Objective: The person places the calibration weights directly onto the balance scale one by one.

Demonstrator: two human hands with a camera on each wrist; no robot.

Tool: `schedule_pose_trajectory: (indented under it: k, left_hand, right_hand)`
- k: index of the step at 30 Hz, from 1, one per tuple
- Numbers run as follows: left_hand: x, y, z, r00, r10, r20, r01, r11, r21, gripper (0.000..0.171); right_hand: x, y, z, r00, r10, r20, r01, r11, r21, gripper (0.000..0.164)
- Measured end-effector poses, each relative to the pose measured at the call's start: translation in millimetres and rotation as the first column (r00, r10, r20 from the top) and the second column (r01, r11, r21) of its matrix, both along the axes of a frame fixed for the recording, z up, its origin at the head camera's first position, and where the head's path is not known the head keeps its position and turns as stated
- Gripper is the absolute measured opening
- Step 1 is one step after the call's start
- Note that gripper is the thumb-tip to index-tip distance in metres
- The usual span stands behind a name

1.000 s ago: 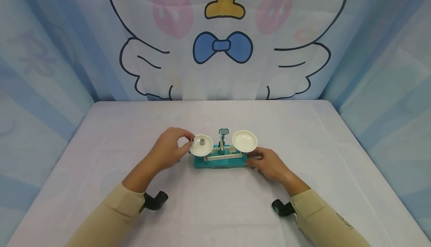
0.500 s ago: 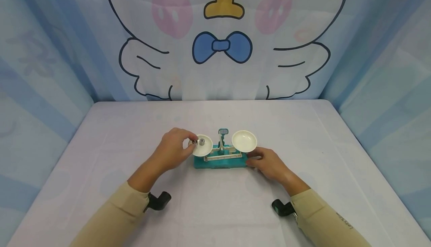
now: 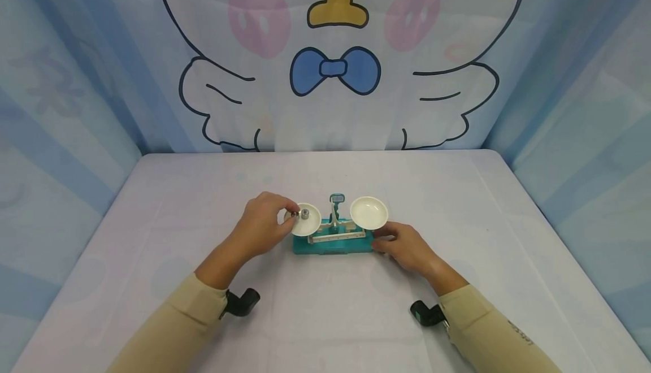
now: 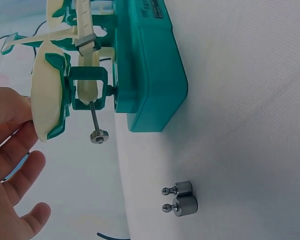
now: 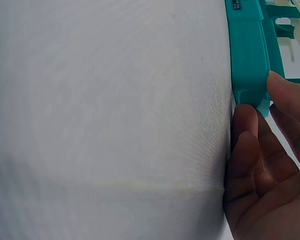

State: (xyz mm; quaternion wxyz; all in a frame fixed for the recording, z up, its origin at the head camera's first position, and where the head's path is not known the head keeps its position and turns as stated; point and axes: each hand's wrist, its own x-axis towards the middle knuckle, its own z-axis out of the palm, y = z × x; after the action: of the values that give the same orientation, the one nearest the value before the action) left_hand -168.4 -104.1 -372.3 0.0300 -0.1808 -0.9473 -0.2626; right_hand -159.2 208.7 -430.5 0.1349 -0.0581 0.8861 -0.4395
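Observation:
A teal balance scale [image 3: 333, 247] with white pans stands on the table. One small metal weight [image 3: 305, 213] sits on its left pan [image 3: 308, 229]. Over that pan my left hand [image 3: 265, 224] pinches a second metal weight [image 3: 295, 215] between thumb and fingertip; whether this weight touches the pan I cannot tell. In the left wrist view the pan hides the fingertips of the left hand [image 4: 15, 160]. My right hand [image 3: 404, 247] grips the right end of the base, its thumb against the edge in the right wrist view. Nothing lies on the right pan [image 3: 369, 213].
Two more knobbed metal weights, a larger one [image 4: 185, 205] and a smaller one [image 4: 184, 188], stand side by side on the table near the scale's left end. A white cloth [image 3: 325, 316] covers the table. Printed curtains [image 3: 335, 124] enclose the back and sides.
My left hand has moved slightly right, bringing its weight from the left pan's rim to over the pan, beside the other weight. The right hand and scale have stayed put.

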Motion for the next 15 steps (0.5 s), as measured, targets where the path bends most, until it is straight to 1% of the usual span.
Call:
schedule_pose_trajectory:
  k: [6, 15]
  left_hand:
    - [-1.1, -1.2, -0.2, 1.000, 0.003, -0.019, -0.004, 1.000, -0.021, 0.018]
    - [-2.5, -1.7, -0.4, 0.999, -0.010, -0.031, 0.009, 1.000, -0.022, 0.018]
  right_hand:
    - [0.0, -0.4, 0.2, 1.000, -0.005, 0.004, 0.005, 1.000, 0.002, 0.040]
    - [0.1, -0.6, 0.1, 1.000, -0.007, 0.002, 0.007, 1.000, 0.008, 0.040]
